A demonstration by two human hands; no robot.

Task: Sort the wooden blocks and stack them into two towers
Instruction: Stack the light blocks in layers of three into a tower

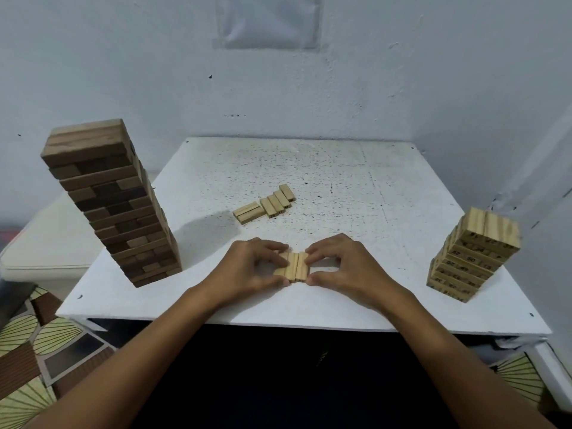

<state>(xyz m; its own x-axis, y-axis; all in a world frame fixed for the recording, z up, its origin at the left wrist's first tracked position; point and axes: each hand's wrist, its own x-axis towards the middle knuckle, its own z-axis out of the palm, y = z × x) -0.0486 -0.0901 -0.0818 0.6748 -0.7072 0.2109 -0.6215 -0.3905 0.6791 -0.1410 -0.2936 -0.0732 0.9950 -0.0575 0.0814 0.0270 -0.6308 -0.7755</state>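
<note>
White table (340, 187), both hands' fingers (272, 258) pinching light blocks (292, 269), two towers (114, 205) flanking

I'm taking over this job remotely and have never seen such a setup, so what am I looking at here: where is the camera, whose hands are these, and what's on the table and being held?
There is no machine: a person works with two bare hands. The single picture comes from a wide-angle camera on the person's head, looking forward and down.

On the white table stands a tall tower of dark wooden blocks at the left and a shorter tower of pale numbered blocks at the right. Near the middle lie loose pale blocks, flat, in two small groups.

At the near edge, the left hand and the right hand pinch a small row of pale blocks from either side, squaring them together. The row seems to rest on the table, though the fingers hide its ends.
</note>
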